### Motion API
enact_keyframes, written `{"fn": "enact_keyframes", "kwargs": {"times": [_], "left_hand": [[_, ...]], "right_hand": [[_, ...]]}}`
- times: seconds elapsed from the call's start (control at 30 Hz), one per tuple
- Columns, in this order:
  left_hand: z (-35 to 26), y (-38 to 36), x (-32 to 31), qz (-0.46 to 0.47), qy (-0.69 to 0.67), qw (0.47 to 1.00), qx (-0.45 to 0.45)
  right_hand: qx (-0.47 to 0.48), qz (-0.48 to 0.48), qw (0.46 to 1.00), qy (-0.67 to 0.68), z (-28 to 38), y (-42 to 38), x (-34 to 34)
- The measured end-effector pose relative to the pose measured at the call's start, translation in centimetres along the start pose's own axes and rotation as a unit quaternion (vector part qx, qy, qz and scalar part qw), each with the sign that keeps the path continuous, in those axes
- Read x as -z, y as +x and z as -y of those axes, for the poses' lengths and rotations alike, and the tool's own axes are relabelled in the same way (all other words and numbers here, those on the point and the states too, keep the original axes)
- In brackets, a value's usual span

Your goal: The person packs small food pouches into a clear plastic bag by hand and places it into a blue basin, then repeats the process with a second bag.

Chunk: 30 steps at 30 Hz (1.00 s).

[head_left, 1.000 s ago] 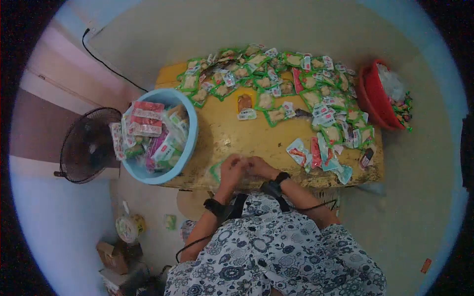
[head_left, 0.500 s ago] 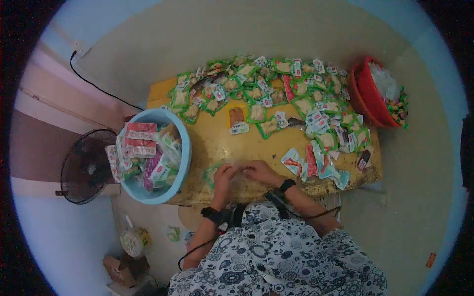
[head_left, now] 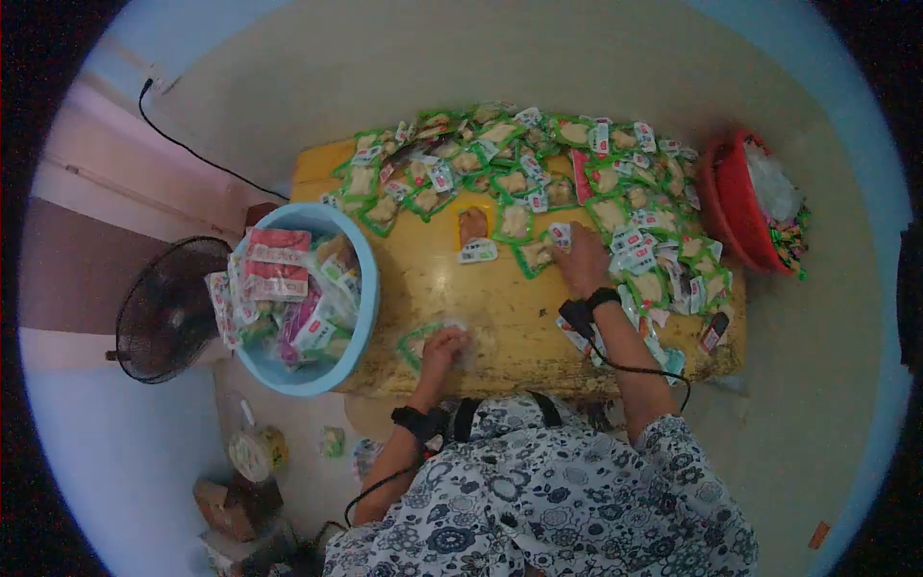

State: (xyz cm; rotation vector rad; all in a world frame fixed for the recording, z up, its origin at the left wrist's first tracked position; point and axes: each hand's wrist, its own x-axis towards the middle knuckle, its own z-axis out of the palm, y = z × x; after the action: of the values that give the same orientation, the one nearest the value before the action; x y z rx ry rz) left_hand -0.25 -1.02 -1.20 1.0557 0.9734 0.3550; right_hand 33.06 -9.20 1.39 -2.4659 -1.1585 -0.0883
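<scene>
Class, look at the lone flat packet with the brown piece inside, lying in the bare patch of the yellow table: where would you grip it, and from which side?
Probably by its near short edge. The flat brown-filled packet lies alone and flat on the yellow wooden table, bare surface toward the person, so fingers coming from that side could pinch the thin sealed rim. The right hand is closest.

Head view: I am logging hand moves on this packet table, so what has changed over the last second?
The right hand left the left hand and reached out across the yellow table to the green snack packets; whether it grips one cannot be told. The left hand stayed at the near edge on the clear bag. The blue basin and red basket stayed put.
</scene>
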Motion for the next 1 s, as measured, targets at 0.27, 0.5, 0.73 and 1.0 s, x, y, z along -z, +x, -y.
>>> {"fn": "enact_keyframes", "kwargs": {"times": [0.27, 0.5, 0.73, 1.0], "left_hand": [[-3.3, -4.1, -1.5, 0.021, -0.013, 0.999, 0.035], [-0.4, -3.8, 0.1, 0.019, 0.132, 0.979, -0.152], [-0.9, -4.5, -0.5, -0.007, 0.232, 0.954, -0.188], [-3.4, -5.7, -4.0, -0.026, 0.234, 0.935, -0.264]], "right_hand": [[-0.108, 0.175, 0.975, 0.079, -0.3, -0.1, -2.1], [-0.146, 0.129, 0.892, 0.408, 1.9, -6.0, 3.4], [-0.218, 0.278, 0.813, 0.462, 6.1, -12.5, 11.0], [-0.113, 0.266, 0.877, 0.385, 6.3, -15.9, 6.0]]}}
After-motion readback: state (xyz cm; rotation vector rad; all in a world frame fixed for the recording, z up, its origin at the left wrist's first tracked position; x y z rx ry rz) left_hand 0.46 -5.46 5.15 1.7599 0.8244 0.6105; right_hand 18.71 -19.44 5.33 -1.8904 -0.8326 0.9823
